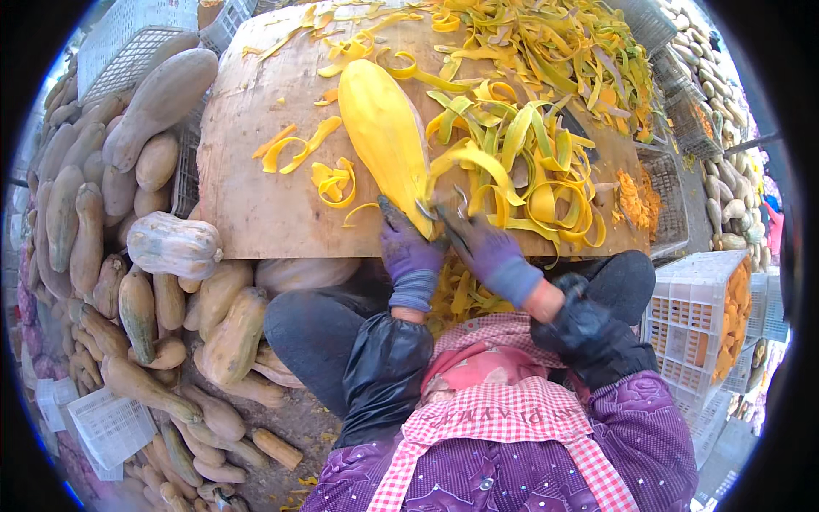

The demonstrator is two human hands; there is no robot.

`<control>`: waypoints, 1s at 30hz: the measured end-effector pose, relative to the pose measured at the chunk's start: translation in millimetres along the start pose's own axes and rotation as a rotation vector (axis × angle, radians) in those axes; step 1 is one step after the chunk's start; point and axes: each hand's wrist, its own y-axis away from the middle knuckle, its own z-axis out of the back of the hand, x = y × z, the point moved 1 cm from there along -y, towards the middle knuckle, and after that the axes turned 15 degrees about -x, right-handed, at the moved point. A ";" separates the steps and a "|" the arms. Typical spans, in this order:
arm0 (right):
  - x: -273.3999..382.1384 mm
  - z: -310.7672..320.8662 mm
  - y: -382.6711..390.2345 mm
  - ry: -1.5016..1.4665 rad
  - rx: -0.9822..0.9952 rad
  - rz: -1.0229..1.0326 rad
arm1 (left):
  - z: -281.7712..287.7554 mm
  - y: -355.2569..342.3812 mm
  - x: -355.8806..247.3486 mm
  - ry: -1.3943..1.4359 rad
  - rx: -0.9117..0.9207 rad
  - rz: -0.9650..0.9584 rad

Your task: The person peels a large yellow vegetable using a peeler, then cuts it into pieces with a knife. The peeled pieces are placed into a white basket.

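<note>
A long peeled yellow squash point(388, 136) lies on a wooden board point(256, 188), its near end pointing toward me. My left hand point(408, 252), in a purple glove, grips that near end. My right hand point(482, 243), also gloved in purple, holds a metal peeler point(444, 207) against the squash's tip. Curled yellow and green peel strips point(529, 162) lie heaped on the board right of the squash, and a few more peel strips point(320, 162) lie to its left.
Many unpeeled grey-tan squashes point(153, 256) are piled on the ground at left. White plastic crates point(699, 324) with orange pieces stand at right, wire baskets point(136, 51) at the back left. More gourds point(725, 154) are stacked far right.
</note>
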 end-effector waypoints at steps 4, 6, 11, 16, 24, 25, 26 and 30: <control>15.0 30.4 -22.2 0.056 0.024 0.049 | 2.9 2.8 5.7 -0.004 -0.002 -0.100; 30.1 28.9 -91.7 0.073 0.130 -0.206 | 3.2 5.4 6.2 -0.042 0.042 -0.121; 48.4 -7.0 -176.9 0.176 0.350 -0.346 | 1.6 6.2 6.8 -0.068 0.078 -0.062; 48.0 33.8 -23.6 0.343 0.424 -0.138 | 2.6 4.4 7.4 -0.080 0.118 -0.051; 9.6 18.4 -121.7 0.136 0.131 -0.281 | 9.3 11.7 5.5 -0.276 0.190 -0.157; 4.0 -0.4 -123.7 0.078 0.011 -0.280 | 8.3 12.0 6.9 -0.261 0.169 -0.163; 0.5 -16.0 -107.8 0.001 -0.007 -0.245 | 6.1 12.0 8.9 -0.263 0.193 -0.153; 13.4 -27.4 25.5 -0.133 -0.021 -0.338 | -1.9 12.6 17.0 -0.214 0.156 -0.154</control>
